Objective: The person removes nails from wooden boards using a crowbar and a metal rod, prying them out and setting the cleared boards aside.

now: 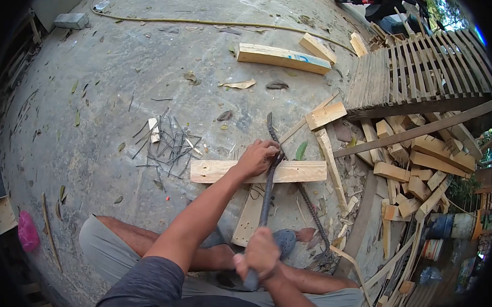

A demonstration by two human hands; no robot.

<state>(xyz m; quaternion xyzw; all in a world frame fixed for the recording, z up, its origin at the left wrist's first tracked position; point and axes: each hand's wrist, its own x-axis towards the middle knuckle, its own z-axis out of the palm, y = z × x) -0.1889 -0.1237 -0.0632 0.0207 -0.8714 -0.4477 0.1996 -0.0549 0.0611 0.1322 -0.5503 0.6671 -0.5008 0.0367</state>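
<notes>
My right hand, slightly blurred, is closed round the grey handle of what looks like a hammer. Its dark upper end crosses a pale wooden board lying crosswise before me. At the board's far edge my left hand has its fingers curled against a bent, ribbed steel bar, which runs from beyond the board down to the right. My left palm rests over the board. Beneath it, a second wooden piece with small holes points toward me. How the hammer's end meets the bar is hard to make out.
Bent nails lie heaped on the concrete left of the board. Cut wood blocks are piled at the right beside a slatted wooden frame. A thick timber and a yellow hose lie farther off.
</notes>
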